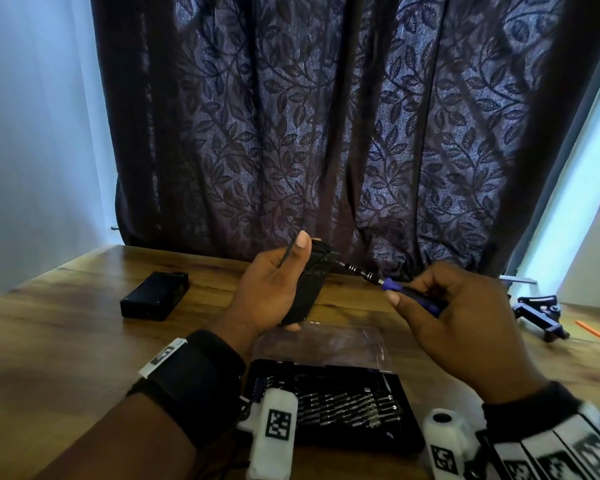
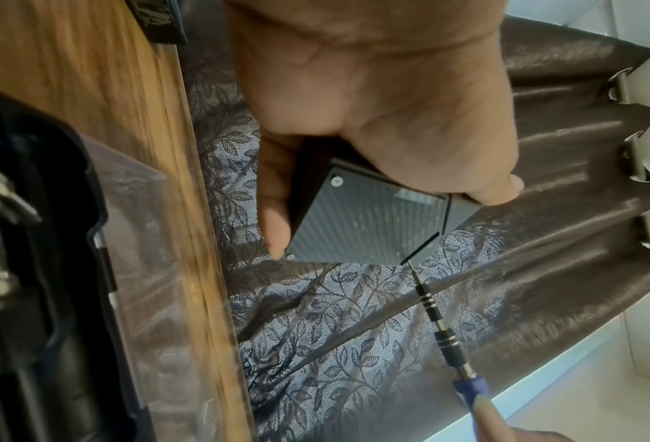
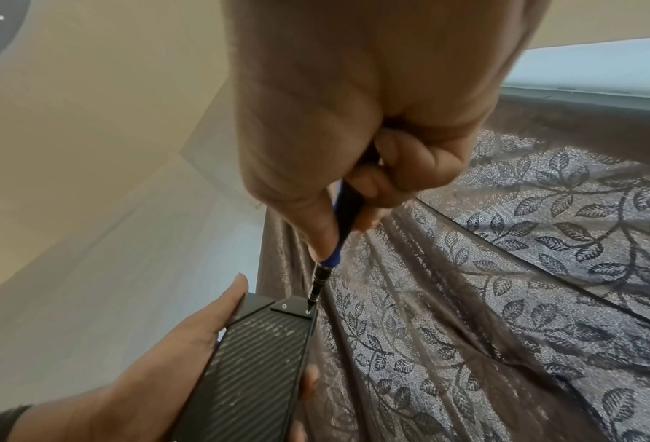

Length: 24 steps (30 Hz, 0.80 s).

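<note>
Steadying the black case in the left hand, fingers curled round its edges, the person pinches the screwdriver in the right hand. The tip should sit square in the corner screw farthest from the left palm, with light pressure while twisting.

Your left hand and right hand were bare. At 7 o'clock you wore a black wrist band with a small white tag and a white box with a black square code. At 5 o'clock you had a second black band, a white strip of black codes and a second white box with a round black dot.
</note>
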Each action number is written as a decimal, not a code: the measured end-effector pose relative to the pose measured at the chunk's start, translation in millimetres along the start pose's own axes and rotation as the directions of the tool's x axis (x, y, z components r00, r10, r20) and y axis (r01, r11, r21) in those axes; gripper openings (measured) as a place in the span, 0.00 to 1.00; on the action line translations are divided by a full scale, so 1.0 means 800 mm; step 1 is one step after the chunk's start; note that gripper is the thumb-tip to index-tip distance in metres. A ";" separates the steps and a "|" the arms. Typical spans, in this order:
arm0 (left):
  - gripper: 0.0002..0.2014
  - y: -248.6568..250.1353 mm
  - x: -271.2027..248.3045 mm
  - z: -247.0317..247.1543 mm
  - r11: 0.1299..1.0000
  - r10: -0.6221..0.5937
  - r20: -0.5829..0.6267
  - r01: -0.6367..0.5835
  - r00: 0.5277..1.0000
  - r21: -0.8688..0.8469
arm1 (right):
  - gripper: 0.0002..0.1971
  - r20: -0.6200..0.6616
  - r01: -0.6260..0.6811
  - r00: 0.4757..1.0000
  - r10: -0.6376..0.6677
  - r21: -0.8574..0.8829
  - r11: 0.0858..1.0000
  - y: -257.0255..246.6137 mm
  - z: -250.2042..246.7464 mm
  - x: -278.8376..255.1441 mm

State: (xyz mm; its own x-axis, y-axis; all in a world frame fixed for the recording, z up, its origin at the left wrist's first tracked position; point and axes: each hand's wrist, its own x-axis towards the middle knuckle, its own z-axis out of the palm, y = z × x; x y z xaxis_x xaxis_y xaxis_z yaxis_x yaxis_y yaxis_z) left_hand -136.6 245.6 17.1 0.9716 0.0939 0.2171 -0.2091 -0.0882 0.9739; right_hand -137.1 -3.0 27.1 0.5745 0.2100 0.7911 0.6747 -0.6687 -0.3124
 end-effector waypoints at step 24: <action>0.47 0.011 -0.011 0.015 0.976 -0.121 -0.056 0.109 0.991 -0.187 | 0.11 -0.084 0.027 0.996 -0.019 0.090 0.996 -0.027 0.001 -0.004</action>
State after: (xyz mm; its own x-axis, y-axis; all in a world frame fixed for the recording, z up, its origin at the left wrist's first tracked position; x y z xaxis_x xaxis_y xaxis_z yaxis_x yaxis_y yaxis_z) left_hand -145.2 231.8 22.7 0.9821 0.1588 0.1009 -0.1191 0.1096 0.9868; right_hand -153.2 11.3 31.2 0.5204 0.1621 0.8384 0.7289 -0.5958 -0.3373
